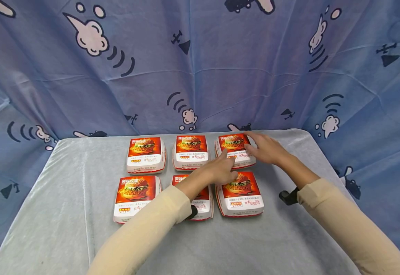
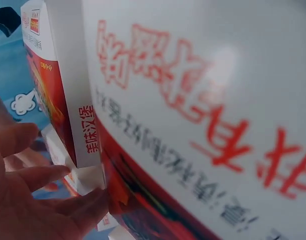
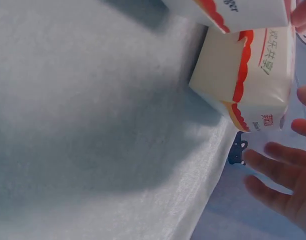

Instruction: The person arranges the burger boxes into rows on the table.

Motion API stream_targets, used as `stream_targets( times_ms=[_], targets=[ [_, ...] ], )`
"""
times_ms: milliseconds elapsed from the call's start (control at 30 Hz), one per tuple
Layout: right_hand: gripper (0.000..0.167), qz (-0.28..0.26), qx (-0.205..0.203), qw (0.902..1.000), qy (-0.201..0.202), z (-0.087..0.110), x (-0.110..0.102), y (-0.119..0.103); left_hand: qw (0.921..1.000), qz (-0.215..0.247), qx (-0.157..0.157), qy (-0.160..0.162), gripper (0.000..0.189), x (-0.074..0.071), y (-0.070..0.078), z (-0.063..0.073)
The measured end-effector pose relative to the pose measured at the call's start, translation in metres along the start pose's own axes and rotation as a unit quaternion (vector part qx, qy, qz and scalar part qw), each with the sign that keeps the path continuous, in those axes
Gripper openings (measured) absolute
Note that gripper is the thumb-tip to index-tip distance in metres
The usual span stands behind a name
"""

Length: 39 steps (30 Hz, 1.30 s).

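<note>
Burger boxes, white with a red burger picture on the lid, stand in two rows of three. In the head view my left hand reaches over the near middle box, fingers at the gap between the far right box and the near right box. My right hand is at the right edge of the far right box, its fingertips over the lid. Fingers are loosely spread beside box walls in the left wrist view. The right wrist view shows spread fingers beside a white box.
The far left box, far middle box and near left box stand on the grey cloth-covered table. A blue patterned curtain hangs right behind the table's back edge. Both forearms cross the table from the front.
</note>
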State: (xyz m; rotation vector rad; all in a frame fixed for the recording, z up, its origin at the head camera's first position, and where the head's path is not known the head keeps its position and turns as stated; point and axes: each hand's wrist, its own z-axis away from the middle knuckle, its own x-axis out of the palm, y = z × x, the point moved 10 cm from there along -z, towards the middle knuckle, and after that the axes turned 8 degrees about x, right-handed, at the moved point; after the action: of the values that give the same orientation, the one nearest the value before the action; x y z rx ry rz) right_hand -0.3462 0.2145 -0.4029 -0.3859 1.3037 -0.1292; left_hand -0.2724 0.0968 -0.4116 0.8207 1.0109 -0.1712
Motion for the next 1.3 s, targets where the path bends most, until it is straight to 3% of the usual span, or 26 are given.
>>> stream_targets(
  times_ms=[200, 467, 833, 1300],
  targets=[
    [0.065, -0.072, 0.004, 0.9960, -0.053, -0.002, 0.010, 0.006, 0.9996, 0.029, 0.001, 0.009, 0.061, -0.001, -0.002, 0.000],
    [0.065, -0.109, 0.008, 0.9917, -0.068, -0.002, 0.014, 0.009, 0.9970, 0.076, -0.013, 0.009, 0.069, 0.000, -0.008, 0.000],
    [0.065, -0.141, -0.003, 0.9872, -0.075, -0.002, 0.017, 0.007, 0.9970, 0.076, -0.009, 0.008, 0.070, 0.000, -0.008, 0.002],
    [0.064, -0.131, -0.018, 0.9888, -0.069, 0.000, 0.016, 0.001, 0.9974, 0.070, -0.016, 0.004, 0.072, 0.001, -0.011, 0.003]
  ],
)
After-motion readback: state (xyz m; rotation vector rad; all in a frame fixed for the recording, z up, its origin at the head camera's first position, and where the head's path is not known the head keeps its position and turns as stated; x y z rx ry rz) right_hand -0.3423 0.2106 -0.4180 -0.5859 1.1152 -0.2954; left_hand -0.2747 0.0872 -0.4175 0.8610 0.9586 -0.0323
